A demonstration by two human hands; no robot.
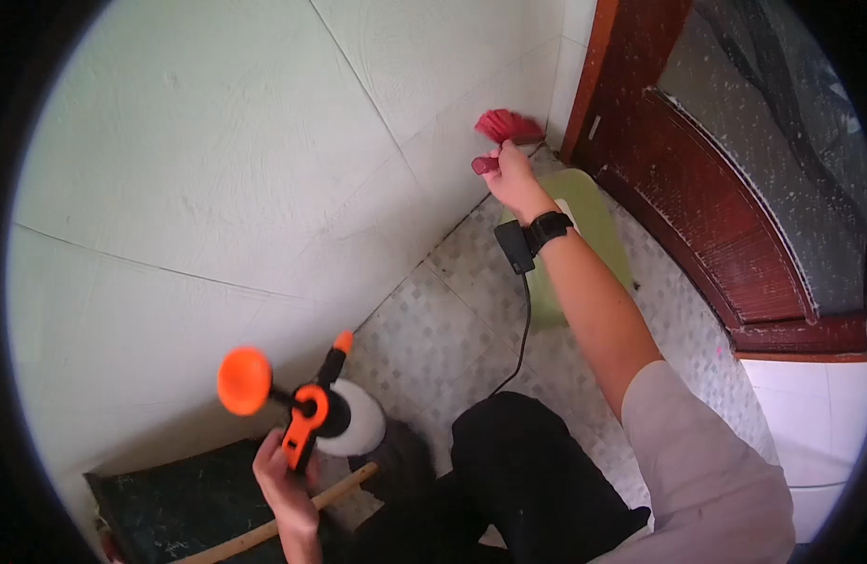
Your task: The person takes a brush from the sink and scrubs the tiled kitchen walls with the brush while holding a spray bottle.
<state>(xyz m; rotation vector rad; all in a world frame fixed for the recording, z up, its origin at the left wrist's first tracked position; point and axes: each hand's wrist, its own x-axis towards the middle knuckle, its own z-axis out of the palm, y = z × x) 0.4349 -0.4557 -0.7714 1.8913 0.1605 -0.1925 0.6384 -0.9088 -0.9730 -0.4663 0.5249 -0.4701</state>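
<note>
My left hand point(288, 484), at the lower left, is closed around the black and orange handle of a pump sprayer point(363, 423). The sprayer has a white bottle, a round orange pump knob and an orange nozzle that points toward the tiled wall point(226, 169). Up near the corner, my right hand point(515, 179) grips the dark red handle of a red-bristled scrub brush point(505, 124). Its bristles are at the wall's lower part, beside the door frame; whether they press on it I cannot tell. A black watch-like band with a cabled box sits on my right wrist.
A green plastic stool or bin point(598, 254) stands on the patterned tile floor point(452, 301) under my right forearm. To the right is a dark red wooden door point(678, 188) with a glass pane. A wooden stick point(255, 536) crosses a black slab point(189, 498) at the lower left.
</note>
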